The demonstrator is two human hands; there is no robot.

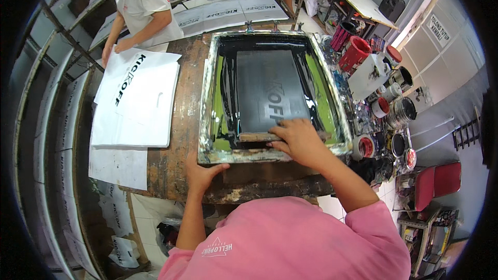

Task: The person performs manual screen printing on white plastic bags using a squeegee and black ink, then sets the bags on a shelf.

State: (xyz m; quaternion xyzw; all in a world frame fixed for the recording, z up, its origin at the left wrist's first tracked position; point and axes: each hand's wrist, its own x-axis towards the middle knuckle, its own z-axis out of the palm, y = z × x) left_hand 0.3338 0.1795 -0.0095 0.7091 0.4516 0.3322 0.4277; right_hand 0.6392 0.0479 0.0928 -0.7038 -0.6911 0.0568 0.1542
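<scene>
A screen printing frame (205, 119) lies on the worn wooden table (189, 67), its mesh green at the sides and coated with black ink. Dark lettering shows through the middle of the mesh. My right hand (298, 142) grips a wooden-handled squeegee (254, 137) that lies crosswise near the frame's front end. At the near left corner, my left hand (202, 172) holds the frame, thumb along its front edge and the other fingers partly hidden. Left of the frame sits a stack of white printed bags (137, 103) with black lettering.
Ink cans and buckets, among them a red bucket (355, 52), crowd the table's right side. A co-worker in a white shirt (148, 8) touches the bag stack at the far left. Drying racks (70, 124) line the left; a red chair (433, 184) stands at right.
</scene>
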